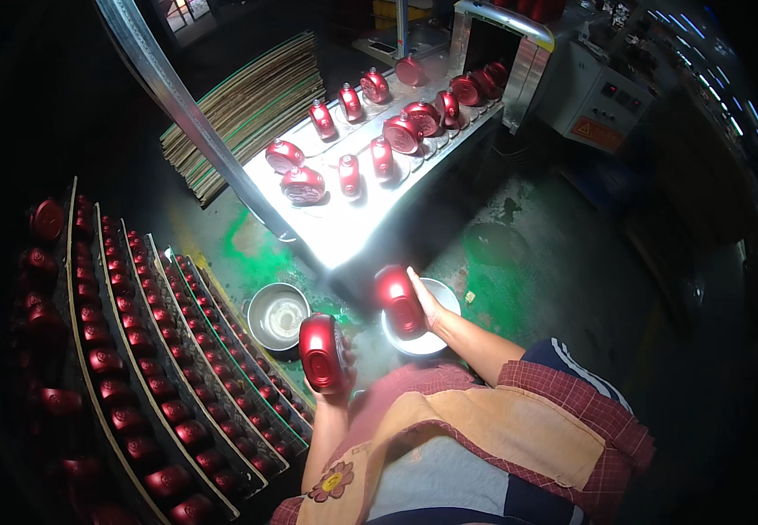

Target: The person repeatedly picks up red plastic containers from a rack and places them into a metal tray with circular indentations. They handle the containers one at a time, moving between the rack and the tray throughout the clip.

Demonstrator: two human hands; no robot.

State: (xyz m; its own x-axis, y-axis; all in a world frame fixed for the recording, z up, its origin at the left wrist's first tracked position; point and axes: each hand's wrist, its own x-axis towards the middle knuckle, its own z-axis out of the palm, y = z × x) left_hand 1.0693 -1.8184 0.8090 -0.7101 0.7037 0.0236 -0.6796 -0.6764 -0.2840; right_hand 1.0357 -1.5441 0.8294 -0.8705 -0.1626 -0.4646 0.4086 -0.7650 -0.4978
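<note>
My left hand (333, 395) is wrapped round a glossy red bottle (318, 352), whose flat oval base faces up toward me. My right hand (429, 306) grips a second red bottle (398, 297) by its right side, also base up, above a white basin (445, 294). The two bottles are apart. Beyond them, brightly lit, stands a white-topped conveyor (331, 232). On it are several red bottles of the same rounded, flattened kind, such as an upright red bottle (349, 177) near its front end.
At the left, several long boards (147, 372) carry rows of red bottles. A metal pot (279, 317) stands on the floor near my left hand. Behind are stacked boards (252, 105), a slanting metal post (182, 131), a tunnel-like machine (523, 79) and a control box (602, 101).
</note>
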